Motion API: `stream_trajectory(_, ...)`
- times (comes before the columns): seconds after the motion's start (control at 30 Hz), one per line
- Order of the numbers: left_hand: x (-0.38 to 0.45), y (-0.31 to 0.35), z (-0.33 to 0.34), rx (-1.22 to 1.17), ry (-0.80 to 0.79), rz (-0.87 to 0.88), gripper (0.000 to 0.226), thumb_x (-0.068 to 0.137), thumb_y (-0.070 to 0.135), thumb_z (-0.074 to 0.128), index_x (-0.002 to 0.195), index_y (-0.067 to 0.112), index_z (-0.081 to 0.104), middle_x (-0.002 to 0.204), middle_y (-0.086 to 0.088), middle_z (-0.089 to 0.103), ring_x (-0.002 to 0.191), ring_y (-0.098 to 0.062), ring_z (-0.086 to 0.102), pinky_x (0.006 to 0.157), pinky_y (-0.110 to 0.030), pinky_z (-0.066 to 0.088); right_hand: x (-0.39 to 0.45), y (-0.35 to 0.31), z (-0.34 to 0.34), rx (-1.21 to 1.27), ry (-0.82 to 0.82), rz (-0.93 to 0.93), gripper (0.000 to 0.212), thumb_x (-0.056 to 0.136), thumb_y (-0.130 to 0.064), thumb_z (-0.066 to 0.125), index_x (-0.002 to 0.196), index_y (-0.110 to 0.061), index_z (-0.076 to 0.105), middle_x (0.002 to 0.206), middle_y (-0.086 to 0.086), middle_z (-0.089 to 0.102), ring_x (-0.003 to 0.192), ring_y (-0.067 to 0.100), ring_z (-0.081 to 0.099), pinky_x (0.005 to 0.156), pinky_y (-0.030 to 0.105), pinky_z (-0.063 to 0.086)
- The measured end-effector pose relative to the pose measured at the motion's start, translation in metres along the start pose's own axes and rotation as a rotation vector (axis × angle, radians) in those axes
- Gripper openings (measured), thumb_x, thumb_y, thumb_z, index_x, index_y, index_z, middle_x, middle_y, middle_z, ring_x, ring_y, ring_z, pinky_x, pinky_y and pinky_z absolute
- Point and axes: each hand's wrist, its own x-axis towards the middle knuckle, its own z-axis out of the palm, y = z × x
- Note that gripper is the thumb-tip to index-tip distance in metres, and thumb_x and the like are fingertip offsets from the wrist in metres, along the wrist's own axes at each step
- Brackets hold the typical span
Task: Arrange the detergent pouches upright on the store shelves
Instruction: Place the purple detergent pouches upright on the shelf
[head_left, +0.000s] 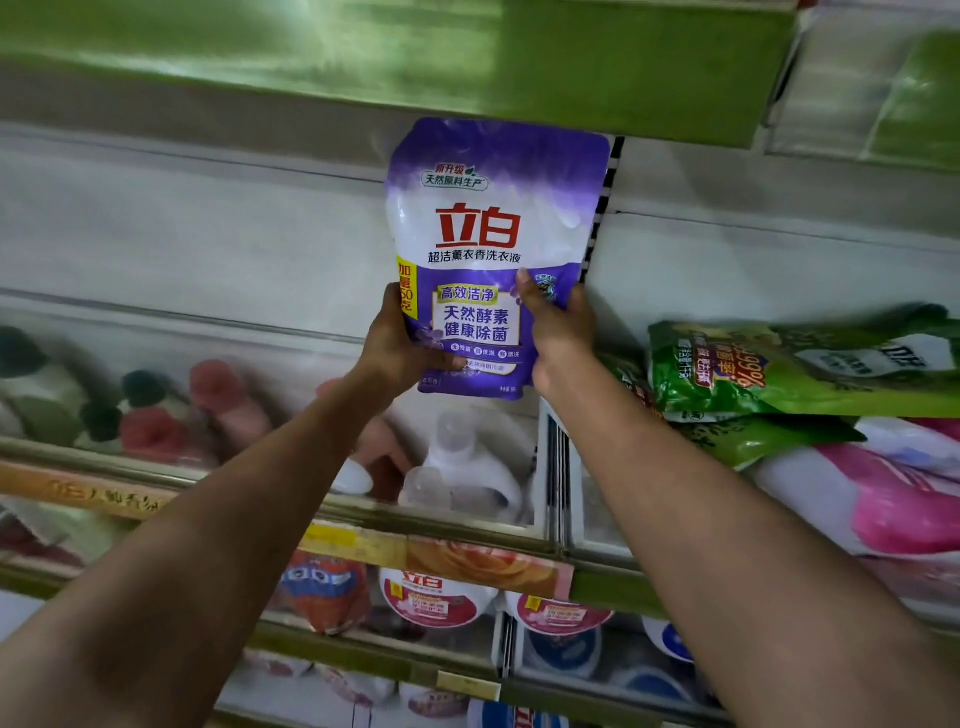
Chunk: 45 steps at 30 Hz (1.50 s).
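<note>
A purple and white detergent pouch (493, 234) with red characters is held upright in the air in front of the white shelf back wall, just under a green shelf edge (519, 78). My left hand (400, 343) grips its lower left corner. My right hand (556, 327) grips its lower right side, thumb across the front. Green pouches (800, 364) lie flat in a stack on the shelf to the right, on top of pink and white pouches (893, 499).
Below the held pouch, white jugs (467, 467) and red-capped bottles (156, 415) stand behind a clear shelf rail (363, 512). Lower shelves hold round tubs (436, 597) and more packs. A black slotted upright (602, 208) runs behind the pouch.
</note>
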Motion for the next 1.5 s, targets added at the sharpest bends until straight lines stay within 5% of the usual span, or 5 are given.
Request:
stream_trajectory(0.1,-0.007,0.008,-0.001,0.033,0.031,-0.041,0.083,0.056,-0.005,0.088,0.123,0.014,0.042,0.098,0.01,0.06,0.081,0.001,0.064,0.058,-0.014,0.055,-0.008,-0.003,0.003,-0.03,0.026,-0.001,0.042,0.088,-0.018,0.074,0.125,-0.013,0.055,0.096,0.006,0.072,0.059,0.014,0.071,0.047,0.029,0.058)
stream_trajectory(0.27,-0.046,0.047,-0.003,0.225,0.124,-0.253,0.109,0.065,0.011,0.089,0.149,0.005,0.02,0.144,-0.017,0.043,0.134,-0.032,0.042,0.11,-0.044,0.037,-0.046,-0.02,0.005,-0.12,0.039,-0.025,0.052,0.084,0.008,0.068,0.13,-0.008,0.053,0.118,0.016,0.069,0.096,0.034,0.071,0.077,0.05,0.061)
stream_trajectory(0.5,-0.158,0.154,0.021,-0.061,0.026,-0.324,0.01,0.087,0.009,0.07,0.088,0.015,0.061,0.086,-0.009,0.061,0.086,-0.019,0.053,0.062,-0.022,0.041,-0.149,-0.072,-0.043,-0.166,-0.065,0.097,0.052,0.089,0.006,0.061,0.138,-0.008,0.049,0.135,0.015,0.061,0.106,0.023,0.06,0.084,0.033,0.048)
stream_trajectory(0.93,-0.352,0.357,0.121,-0.26,-0.123,-0.084,0.004,0.092,0.018,0.064,0.091,0.016,0.067,0.094,-0.009,0.072,0.087,-0.018,0.067,0.079,-0.031,0.049,-0.329,-0.246,-0.248,-0.245,-0.126,0.104,0.013,0.098,-0.008,0.055,0.102,-0.016,0.064,0.099,0.004,0.07,0.091,0.017,0.068,0.076,0.032,0.054)
stream_trajectory(1.5,-0.229,0.395,0.175,-0.173,0.216,0.193,0.05,0.09,0.037,0.066,0.13,0.015,0.046,0.125,-0.005,0.056,0.113,-0.016,0.054,0.089,-0.023,0.042,-0.224,-0.379,-0.276,-0.19,-0.072,-0.186,0.021,0.099,-0.015,0.058,0.12,-0.015,0.057,0.129,0.009,0.061,0.107,0.017,0.061,0.09,0.032,0.051)
